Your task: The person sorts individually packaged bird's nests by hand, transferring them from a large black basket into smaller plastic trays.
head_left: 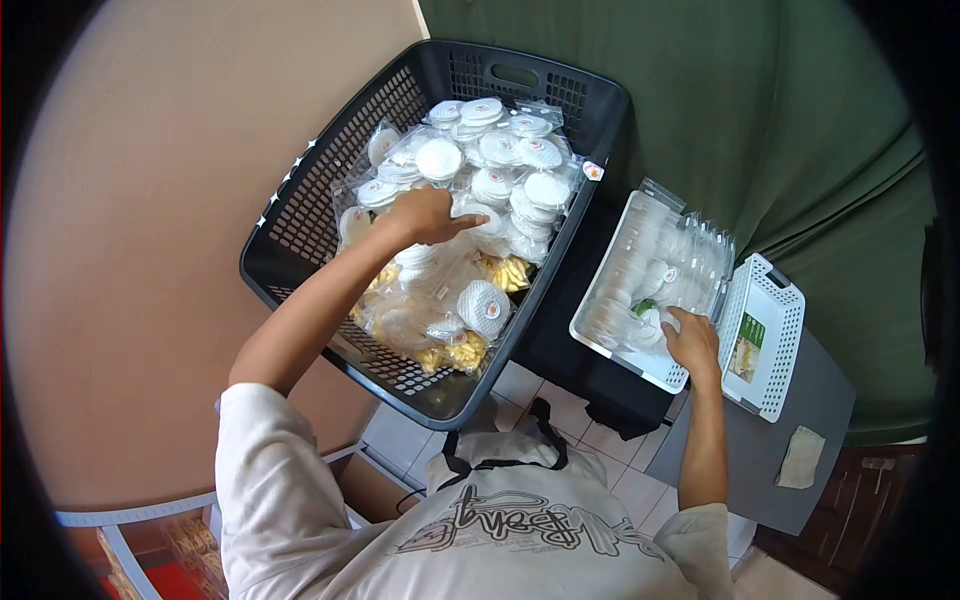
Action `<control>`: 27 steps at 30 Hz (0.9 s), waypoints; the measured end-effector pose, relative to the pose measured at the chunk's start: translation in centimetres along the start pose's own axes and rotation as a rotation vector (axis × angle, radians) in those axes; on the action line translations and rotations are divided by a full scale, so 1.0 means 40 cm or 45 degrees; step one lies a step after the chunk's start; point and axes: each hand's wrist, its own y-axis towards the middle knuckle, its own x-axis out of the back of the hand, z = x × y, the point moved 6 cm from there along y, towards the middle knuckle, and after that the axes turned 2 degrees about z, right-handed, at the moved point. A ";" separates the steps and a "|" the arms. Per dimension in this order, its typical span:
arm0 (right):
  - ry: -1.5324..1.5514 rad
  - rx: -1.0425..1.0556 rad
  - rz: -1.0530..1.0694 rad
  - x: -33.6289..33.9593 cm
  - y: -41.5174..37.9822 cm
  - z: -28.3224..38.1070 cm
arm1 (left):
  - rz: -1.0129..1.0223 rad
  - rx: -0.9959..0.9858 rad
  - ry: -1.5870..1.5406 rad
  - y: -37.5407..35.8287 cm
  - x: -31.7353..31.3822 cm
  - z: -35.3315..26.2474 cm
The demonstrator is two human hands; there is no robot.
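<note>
My left hand [432, 216] reaches over a large black basket [400, 397], its index finger stretched out across clear packets of white round pads [483, 307]. It touches the heap, but I see nothing gripped in it. At the near end of a white tray [590, 322], my right hand [693, 343] has its fingers bent together beside upright clear plastic packets [700, 255] holding white round pieces. What lies between those fingers, if anything, is hidden. Packets with yellow pieces [465, 352] lie in the lower part of the black basket.
Right of the tray, a white perforated basket [790, 312] contains a green-labelled card [746, 348]. A folded pale cloth [801, 457] lies on the grey tabletop [770, 490]. Green curtain [730, 90] hangs behind; a tan wall [160, 250] borders the left side.
</note>
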 end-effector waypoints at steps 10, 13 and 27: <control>0.358 -0.036 -0.425 0.208 -0.107 0.008 | -0.139 -0.252 -0.374 0.015 0.015 0.032; 0.602 0.023 -0.405 0.267 -0.133 0.063 | -0.158 -0.154 -1.078 -0.103 0.086 0.033; 2.190 0.790 0.151 0.327 -0.131 0.618 | -1.026 -0.633 -2.138 -0.503 0.080 -0.309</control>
